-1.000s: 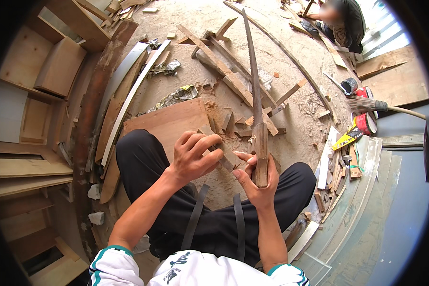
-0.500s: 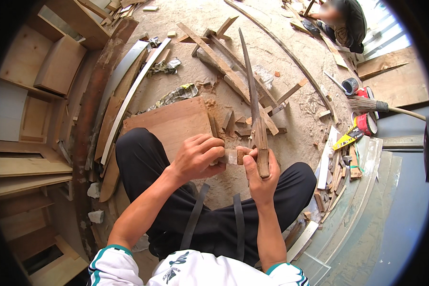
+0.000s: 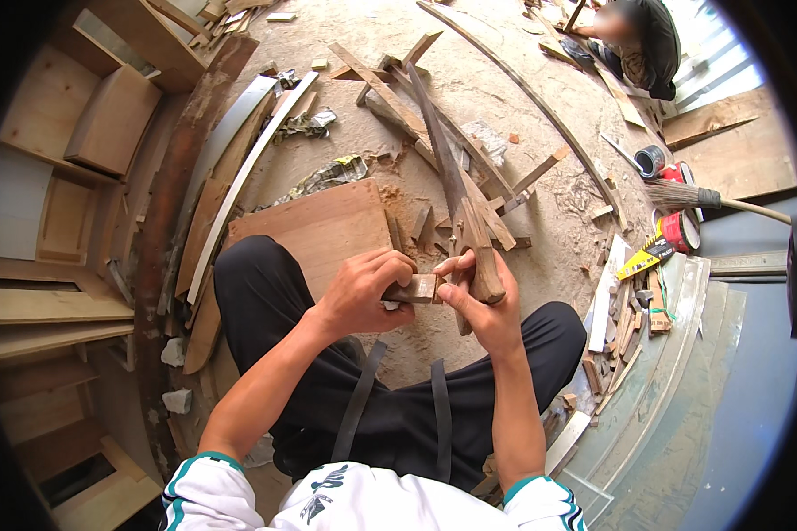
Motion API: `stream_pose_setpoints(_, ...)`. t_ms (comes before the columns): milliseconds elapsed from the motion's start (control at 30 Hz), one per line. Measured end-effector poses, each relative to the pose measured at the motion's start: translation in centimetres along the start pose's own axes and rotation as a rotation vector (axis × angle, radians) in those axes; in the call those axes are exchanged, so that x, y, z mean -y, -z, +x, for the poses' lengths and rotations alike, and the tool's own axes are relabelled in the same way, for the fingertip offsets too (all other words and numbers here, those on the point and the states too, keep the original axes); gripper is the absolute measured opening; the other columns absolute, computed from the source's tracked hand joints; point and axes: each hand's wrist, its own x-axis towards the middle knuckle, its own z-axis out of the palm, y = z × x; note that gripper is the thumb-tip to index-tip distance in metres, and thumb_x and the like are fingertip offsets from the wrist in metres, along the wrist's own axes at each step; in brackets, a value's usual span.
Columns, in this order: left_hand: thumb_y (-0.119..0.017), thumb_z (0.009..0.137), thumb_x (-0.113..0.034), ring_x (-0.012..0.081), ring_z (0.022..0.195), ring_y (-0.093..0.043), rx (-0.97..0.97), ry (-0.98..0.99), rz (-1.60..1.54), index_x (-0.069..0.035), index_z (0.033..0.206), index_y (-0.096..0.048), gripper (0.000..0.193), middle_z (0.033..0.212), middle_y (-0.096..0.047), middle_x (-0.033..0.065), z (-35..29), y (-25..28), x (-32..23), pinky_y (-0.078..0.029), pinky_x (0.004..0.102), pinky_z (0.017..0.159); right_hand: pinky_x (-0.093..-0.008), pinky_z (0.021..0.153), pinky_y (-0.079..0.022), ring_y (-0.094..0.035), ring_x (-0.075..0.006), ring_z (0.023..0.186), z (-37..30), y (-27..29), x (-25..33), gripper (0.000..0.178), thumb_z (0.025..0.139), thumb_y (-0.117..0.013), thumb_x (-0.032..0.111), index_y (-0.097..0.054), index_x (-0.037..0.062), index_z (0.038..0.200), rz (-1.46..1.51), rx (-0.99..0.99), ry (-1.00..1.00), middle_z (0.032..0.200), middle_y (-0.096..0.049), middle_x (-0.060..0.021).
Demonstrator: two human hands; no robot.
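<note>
Left hand [image 3: 363,296] has a closed grip on a small wooden block [image 3: 413,288], held above the lap at centre frame. Right hand [image 3: 487,305], at the block's 3 o'clock, is closed around a long wooden-handled blade [image 3: 456,190] pointing to 11 o'clock over the sawdust-covered floor [image 3: 540,177].

broom [image 3: 701,198], plywood board [image 3: 314,230], paint tins [image 3: 679,230]

A person sits on a sandy floor [image 3: 522,115] with wood bits all around. The left hand [image 3: 363,292] holds a small wood block [image 3: 413,288]. The right hand [image 3: 483,305] touches the block too and grips a long saw [image 3: 452,186] by its wooden handle. A flat board [image 3: 314,230] lies just past the knees.
</note>
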Motion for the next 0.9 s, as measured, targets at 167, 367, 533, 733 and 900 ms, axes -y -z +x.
stream_pose_setpoints(167,-0.077,0.054,-0.006,0.0303,0.077,-0.06,-0.041,-0.019,-0.034,-0.009,0.088,-0.047,0.046,0.086,-0.059,0.0072,0.2,-0.3,0.1,-0.05,0.0389,0.067,-0.0227,0.07,-0.049,-0.06,-0.007,0.079,0.6,0.0,0.5,0.027,0.087,-0.076,0.003,-0.057,0.0032,0.105,-0.038,0.001,-0.036,0.095,-0.068,-0.0068)
stream_pose_setpoints(367,-0.078,0.055,-0.002,0.0286,0.076,-0.059,-0.038,-0.014,-0.031,-0.009,0.089,-0.044,0.049,0.089,-0.06,0.0093,-0.1,-0.6,0.6,-0.049,0.0375,0.065,-0.0235,0.065,-0.047,-0.059,-0.0079,0.074,1.0,1.4,-0.3,0.023,0.089,-0.076,0.008,-0.059,0.0038,0.102,0.059,0.038,-0.191,0.09,-0.067,-0.0027)
stream_pose_setpoints(533,-0.073,0.067,-0.006,0.0358,0.077,-0.059,-0.049,0.278,-0.001,-0.004,0.098,-0.049,0.039,0.086,-0.057,0.0147,-0.4,-0.6,0.8,-0.049,0.0433,0.07,-0.0223,0.06,-0.044,-0.055,-0.0055,0.069,1.2,1.2,-2.4,0.02,0.093,-0.074,0.015,-0.06,0.0032,0.099,-0.209,-0.069,-0.029,0.079,-0.064,0.0002)
stream_pose_setpoints(733,-0.061,0.081,-0.011,0.0417,0.092,-0.058,-0.095,0.704,0.262,0.002,0.107,-0.047,0.032,0.101,-0.055,0.0238,-0.9,-2.3,3.7,-0.047,0.0505,0.08,-0.0227,0.057,-0.041,-0.05,-0.0049,0.064,0.6,1.8,-4.3,0.034,0.095,-0.072,0.035,-0.061,0.0029,0.094,-0.353,-0.166,0.052,0.069,-0.057,0.0022)
stream_pose_setpoints(900,-0.056,0.083,-0.015,0.0425,0.105,-0.053,-0.083,0.775,0.367,0.003,0.108,-0.048,0.033,0.11,-0.053,0.0263,-0.3,-4.8,8.0,-0.045,0.0528,0.087,-0.0213,0.052,-0.034,-0.047,-0.004,0.059,-0.1,2.8,-6.2,0.056,0.099,-0.055,0.059,-0.061,0.0027,0.093,-0.257,-0.13,0.059,0.065,-0.053,0.0032)
